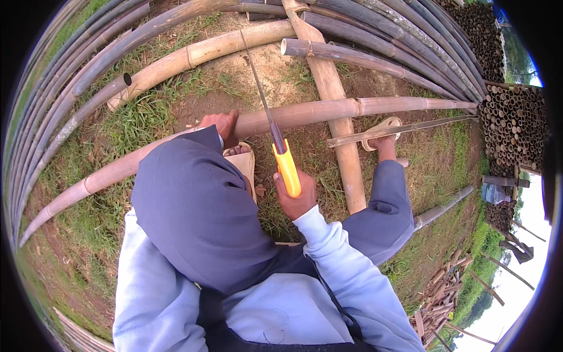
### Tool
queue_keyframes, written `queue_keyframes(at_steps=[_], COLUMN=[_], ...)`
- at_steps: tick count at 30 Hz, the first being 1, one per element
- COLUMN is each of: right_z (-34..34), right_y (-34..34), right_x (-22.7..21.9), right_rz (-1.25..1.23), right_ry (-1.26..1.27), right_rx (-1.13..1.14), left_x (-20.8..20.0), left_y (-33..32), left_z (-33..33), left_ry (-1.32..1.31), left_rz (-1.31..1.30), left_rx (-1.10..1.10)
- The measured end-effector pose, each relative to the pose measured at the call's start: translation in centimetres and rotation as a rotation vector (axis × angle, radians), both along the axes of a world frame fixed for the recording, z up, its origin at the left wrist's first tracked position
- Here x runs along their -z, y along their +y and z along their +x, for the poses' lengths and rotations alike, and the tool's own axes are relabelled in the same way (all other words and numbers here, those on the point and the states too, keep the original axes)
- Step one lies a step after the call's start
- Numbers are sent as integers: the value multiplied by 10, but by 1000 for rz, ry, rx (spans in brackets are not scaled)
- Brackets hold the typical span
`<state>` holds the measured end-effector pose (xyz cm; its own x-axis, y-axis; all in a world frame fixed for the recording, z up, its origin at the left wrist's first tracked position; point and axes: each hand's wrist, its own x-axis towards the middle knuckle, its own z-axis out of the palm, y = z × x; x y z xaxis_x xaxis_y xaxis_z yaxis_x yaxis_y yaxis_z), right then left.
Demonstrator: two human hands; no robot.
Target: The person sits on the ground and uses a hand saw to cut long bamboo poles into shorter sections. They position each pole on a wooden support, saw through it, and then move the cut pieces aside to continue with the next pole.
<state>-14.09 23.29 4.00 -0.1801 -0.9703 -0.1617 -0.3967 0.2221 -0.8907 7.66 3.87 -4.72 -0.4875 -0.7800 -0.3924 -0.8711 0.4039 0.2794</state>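
My right hand is closed round the yellow handle of a handsaw. The saw's narrow blade points away from me and crosses over a long brown bamboo pole. Just left of the blade, my left hand grips this same pole; my raised knee partly hides the wrist. The pole runs from the lower left to the far right, resting on a split bamboo support that lies crosswise under it. Whether the teeth touch the pole cannot be made out clearly.
My sandalled left foot is beside the pole; my right foot is beyond the support, near a thin bamboo strip. Long bamboo poles lie ahead. Cut bamboo tubes are stacked far right, with scraps nearer.
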Motion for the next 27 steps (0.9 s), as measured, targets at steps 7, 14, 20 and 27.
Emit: queue_keyframes(at_steps=[7,14,20,27], right_z=[-11,-6,-13,3], right_y=[93,1,90,-1], right_x=[-83,3,-78,-17], right_rz=[73,34,108,-42], right_ry=[25,-51,57,41], right_rx=[21,37,22,-114], left_x=[-8,-23,-11,-8], left_y=[5,-10,1,-4], left_z=[-5,-5,-4,-6], left_ry=[-22,4,-26,-39], left_rz=[-28,84,44,10], left_rx=[0,-27,7,-81])
